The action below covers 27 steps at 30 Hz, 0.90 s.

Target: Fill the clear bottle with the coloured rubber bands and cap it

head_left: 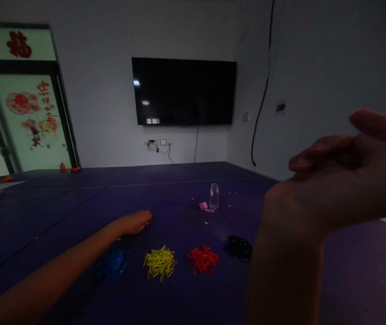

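My left hand is closed low over the purple tabletop, beyond a pile of blue rubber bands. A tiny pink bit shows at its fingertips, too small to name. My right hand is raised close to the camera at the right, its fingers loosely bent and apart. Nothing shows in it, and part of it runs out of view. Between the arms lie piles of yellow rubber bands and red rubber bands. Black rubber bands are partly hidden by my right forearm.
A clear glass bottle stands upright farther back, beside a pink tag with a loop. White scraps dot the purple table. Orange objects sit at the far left edge. A television hangs on the wall.
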Available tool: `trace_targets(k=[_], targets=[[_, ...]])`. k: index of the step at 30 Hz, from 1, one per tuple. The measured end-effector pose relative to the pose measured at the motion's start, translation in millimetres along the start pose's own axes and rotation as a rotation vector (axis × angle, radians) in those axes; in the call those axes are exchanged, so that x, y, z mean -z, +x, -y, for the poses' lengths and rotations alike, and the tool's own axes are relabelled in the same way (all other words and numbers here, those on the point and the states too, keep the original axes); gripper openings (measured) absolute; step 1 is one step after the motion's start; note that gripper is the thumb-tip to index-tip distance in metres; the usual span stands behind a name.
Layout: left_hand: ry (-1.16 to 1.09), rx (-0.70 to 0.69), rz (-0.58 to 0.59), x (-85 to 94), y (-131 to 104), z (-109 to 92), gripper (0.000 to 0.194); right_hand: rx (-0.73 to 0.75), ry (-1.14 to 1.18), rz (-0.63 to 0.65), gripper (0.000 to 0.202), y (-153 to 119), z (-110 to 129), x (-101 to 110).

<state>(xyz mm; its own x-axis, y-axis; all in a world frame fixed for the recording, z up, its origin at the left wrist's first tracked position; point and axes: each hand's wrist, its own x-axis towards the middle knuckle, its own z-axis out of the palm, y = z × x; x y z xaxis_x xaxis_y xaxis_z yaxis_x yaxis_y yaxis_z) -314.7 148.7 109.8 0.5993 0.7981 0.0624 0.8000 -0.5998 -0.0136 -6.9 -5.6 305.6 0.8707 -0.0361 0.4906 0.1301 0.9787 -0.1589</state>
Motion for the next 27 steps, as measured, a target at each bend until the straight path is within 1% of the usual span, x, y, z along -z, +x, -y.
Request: trace_targets(k=[5, 9, 12, 16, 18, 21, 24, 27], targets=[[0.05, 0.032, 0.045, 1.7, 4.6, -0.6, 0.014, 0.013, -0.006, 0.012, 0.031, -0.6, -0.8, 0.3], [0.052, 0.097, 0.065, 1.5, 3.3, -1.3, 0.016, 0.023, -0.024, 0.003, 0.031, -0.1, -0.9, 1.5], [0.033, 0.154, 0.068, 6.3, -6.6, 3.0, 0.014, 0.001, -0.033, 0.008, 0.033, 2.0, -0.1, 4.2], [0.013, 0.217, 0.058, 16.2, -28.1, 12.0, 0.016, 0.043, -0.003, 0.047, 0.035, 3.3, -0.3, 7.0], [0.005, 0.234, 0.066, 18.1, -36.7, 13.9, 0.017, 0.038, 0.004, 0.037, 0.035, 2.3, -0.9, 6.7], [-0.006, 0.238, 0.089, 14.8, -42.2, 11.7, 0.016, 0.015, -0.017, 0.007, 0.031, 0.1, -1.6, 4.7], [-0.006, 0.221, 0.093, 8.6, -40.7, 6.8, 0.014, -0.004, -0.048, -0.01, 0.029, 0.3, 0.0, 3.4], [0.013, 0.203, 0.081, 4.7, -37.2, 3.7, 0.015, -0.032, -0.042, -0.046, 0.031, 2.5, 3.8, 3.6]])
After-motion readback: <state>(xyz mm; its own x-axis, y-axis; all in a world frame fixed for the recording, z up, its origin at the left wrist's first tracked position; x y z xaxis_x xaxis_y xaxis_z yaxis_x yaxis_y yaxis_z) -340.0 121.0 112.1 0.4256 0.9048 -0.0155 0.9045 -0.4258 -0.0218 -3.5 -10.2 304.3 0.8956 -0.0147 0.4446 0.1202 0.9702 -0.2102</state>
